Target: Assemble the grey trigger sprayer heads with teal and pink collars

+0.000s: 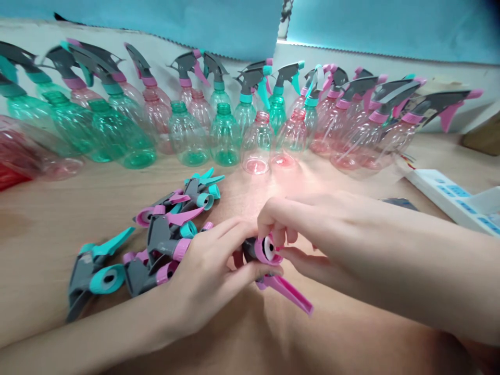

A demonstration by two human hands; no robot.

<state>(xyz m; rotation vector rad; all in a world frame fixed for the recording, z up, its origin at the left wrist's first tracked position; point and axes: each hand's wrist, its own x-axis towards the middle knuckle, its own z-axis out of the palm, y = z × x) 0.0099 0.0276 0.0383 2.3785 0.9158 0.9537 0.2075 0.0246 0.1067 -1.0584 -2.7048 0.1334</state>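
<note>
My left hand [211,265] grips a grey spray-trigger head with a pink collar [265,251] and a pink lever [289,294] pointing down to the right. My right hand [308,229] closes over the collar end of the same head, its fingertips pinched at the white opening. Both hands hover just above the wooden table [58,219]. Just left of my left hand lies a pile of loose trigger heads [164,239], grey with pink or teal collars.
Rows of clear green and pink plastic bottles [222,138], several capped with trigger heads, stand along the back of the table. A white box with blue labels [449,195] lies at the right. A blue sheet [195,21] hangs behind.
</note>
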